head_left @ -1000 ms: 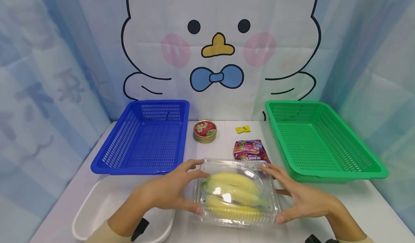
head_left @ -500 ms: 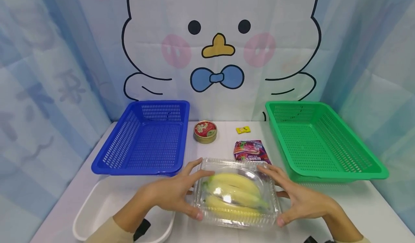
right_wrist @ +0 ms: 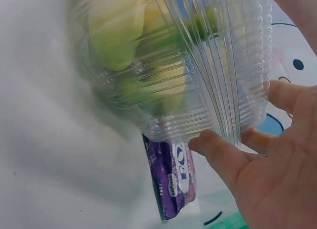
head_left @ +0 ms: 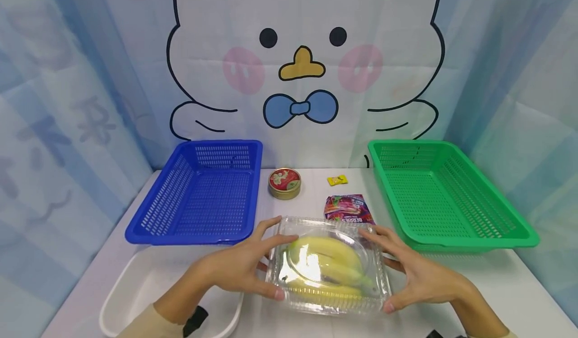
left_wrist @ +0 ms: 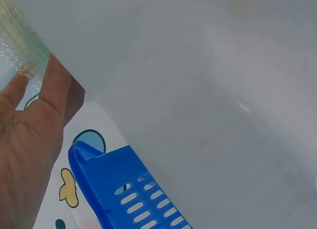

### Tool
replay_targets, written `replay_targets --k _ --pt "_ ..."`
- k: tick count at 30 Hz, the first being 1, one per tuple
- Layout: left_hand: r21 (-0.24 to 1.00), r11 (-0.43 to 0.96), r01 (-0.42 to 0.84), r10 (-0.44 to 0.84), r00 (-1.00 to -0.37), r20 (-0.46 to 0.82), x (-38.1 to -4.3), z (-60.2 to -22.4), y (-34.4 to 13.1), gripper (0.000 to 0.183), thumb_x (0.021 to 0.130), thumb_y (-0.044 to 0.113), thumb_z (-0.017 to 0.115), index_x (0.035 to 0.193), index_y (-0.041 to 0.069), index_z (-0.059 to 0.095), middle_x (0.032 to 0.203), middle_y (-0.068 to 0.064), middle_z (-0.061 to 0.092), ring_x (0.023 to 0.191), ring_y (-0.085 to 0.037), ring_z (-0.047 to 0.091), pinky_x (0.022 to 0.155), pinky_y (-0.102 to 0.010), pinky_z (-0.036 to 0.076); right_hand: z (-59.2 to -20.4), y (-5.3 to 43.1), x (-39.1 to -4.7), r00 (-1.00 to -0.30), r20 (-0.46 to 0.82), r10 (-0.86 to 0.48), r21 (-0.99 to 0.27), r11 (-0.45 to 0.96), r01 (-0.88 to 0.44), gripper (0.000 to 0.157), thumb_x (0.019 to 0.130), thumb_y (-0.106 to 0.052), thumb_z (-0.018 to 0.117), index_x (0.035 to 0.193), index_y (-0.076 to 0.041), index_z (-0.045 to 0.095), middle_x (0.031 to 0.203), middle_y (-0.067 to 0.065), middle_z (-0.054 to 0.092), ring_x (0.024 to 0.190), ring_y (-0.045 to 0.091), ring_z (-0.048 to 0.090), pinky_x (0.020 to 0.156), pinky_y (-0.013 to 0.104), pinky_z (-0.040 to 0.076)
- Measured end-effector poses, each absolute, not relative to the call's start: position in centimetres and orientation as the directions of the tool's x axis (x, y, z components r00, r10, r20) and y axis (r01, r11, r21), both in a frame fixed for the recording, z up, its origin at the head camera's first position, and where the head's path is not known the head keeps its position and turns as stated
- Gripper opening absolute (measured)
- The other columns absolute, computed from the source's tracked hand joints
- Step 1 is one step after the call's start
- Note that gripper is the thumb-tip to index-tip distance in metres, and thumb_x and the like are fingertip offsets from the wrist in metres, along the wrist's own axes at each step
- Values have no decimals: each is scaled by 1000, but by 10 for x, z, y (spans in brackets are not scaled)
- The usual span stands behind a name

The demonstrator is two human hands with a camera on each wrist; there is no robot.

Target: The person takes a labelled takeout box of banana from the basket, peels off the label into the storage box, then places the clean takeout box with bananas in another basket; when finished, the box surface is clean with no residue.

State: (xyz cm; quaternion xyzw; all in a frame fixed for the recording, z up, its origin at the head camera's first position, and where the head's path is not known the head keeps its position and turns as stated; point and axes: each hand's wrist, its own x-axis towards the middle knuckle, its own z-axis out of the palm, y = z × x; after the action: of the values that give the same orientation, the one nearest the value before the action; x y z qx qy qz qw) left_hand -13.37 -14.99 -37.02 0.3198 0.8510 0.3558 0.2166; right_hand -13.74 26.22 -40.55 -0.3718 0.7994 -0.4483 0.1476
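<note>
A clear plastic clamshell box [head_left: 379,273] with yellow bananas [head_left: 331,258] inside sits in front of me, its lid closed. My left hand [head_left: 237,265] grips its left side, thumb at the near corner and fingers along the rim and lid. On the opposite side, my right hand [head_left: 424,275] holds the right edge, with a finger on the far right corner and the thumb near the front. In the right wrist view, the fingertips of the right hand [right_wrist: 277,164] touch the ribbed wall and rim of the box [right_wrist: 198,80]. The left wrist view shows only the box's edge.
A blue basket [head_left: 257,197] stands at left, with a white tub [head_left: 119,288] before it and a green basket [head_left: 501,242] at right. Beyond the box lie a purple BERRIES packet [head_left: 347,208], a red-and-gold round tin [head_left: 284,183] and a small yellow wrapped candy [head_left: 337,180].
The left hand has shifted its fingers further onto the lid. The box has tilted slightly, its glare growing on the left half. The right hand has barely moved.
</note>
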Motion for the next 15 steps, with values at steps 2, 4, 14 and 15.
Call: replay_targets --k 2,4,14,15 --pt "751 535 387 691 -712 -125 -134 -370 -150 93 83 47 85 159 42 32 171 -2 -12 112 -17 61 90 -30 58 -403 262 -137 -688 106 -718 -814 334 -474 119 75 -18 92 166 -20 16 169 9 5 147 -5 23 109 28 45" --pt "756 529 385 683 -722 -109 -134 -370 -149 93 82 47 86 158 45 32 170 2 -15 114 -19 60 90 -29 58 -400 261 -137 -690 125 -713 -799 340 -496 119 74 -19 93 166 -19 17 170 10 5 148 -3 24 109 29 46" --pt "743 489 458 669 -743 17 -134 -360 -153 95 78 49 88 157 42 36 171 11 -10 111 -17 61 86 -29 59 -378 257 -138 -678 181 -712 -762 334 -555 120 73 -23 95 166 -16 19 171 6 3 151 2 21 108 30 46" --pt "740 486 465 668 -744 29 -134 -358 -154 95 78 50 88 157 40 37 171 11 -10 112 -17 60 86 -29 60 -376 256 -138 -679 182 -711 -759 337 -557 120 72 -23 95 166 -17 19 171 6 3 150 3 21 108 31 46"
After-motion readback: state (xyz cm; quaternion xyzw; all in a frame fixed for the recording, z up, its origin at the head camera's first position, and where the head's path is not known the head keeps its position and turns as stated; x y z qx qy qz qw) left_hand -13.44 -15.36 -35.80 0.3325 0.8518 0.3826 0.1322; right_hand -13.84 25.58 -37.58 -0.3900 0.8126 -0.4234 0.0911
